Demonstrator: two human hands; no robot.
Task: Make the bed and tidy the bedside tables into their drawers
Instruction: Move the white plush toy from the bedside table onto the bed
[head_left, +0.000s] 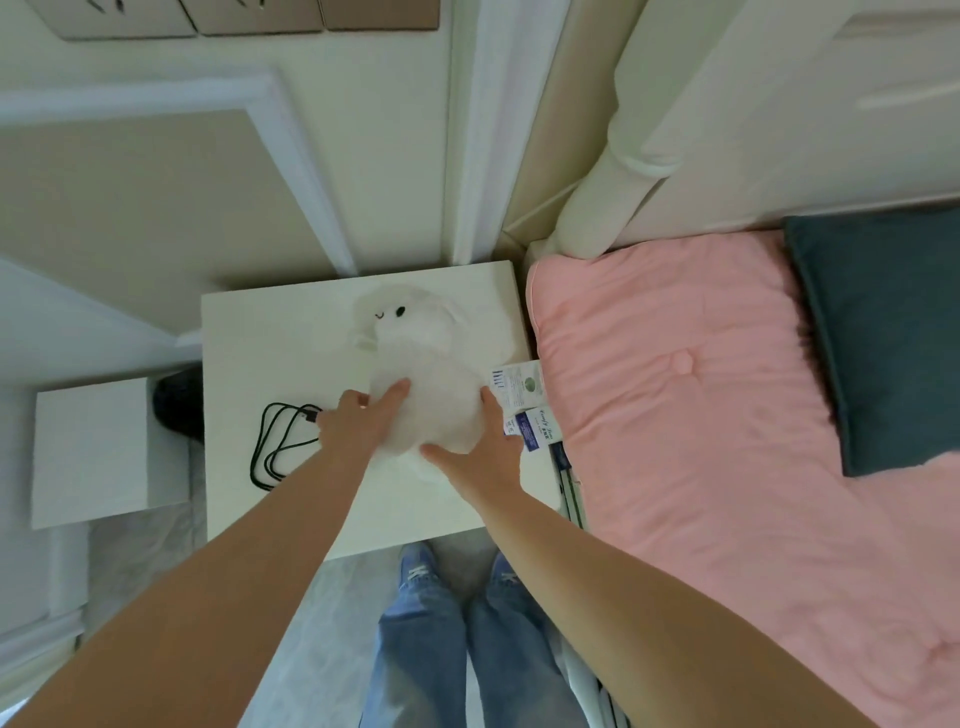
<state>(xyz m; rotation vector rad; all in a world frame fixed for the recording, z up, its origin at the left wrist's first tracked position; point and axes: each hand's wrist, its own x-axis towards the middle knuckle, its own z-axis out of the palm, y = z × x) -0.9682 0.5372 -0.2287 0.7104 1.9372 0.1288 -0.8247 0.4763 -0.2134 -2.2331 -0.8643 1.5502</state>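
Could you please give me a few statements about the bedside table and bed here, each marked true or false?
1. Both hands are on the white plush toy. True: left hand and right hand hold its sides.
2. A black cable lies coiled on the table, left of the toy. True.
3. The bed cover is blue. False: it is pink.
4. A dark cushion lies on the bed. True.
5. The toy's tags hang on the side away from the bed. False: they are on the bed side.
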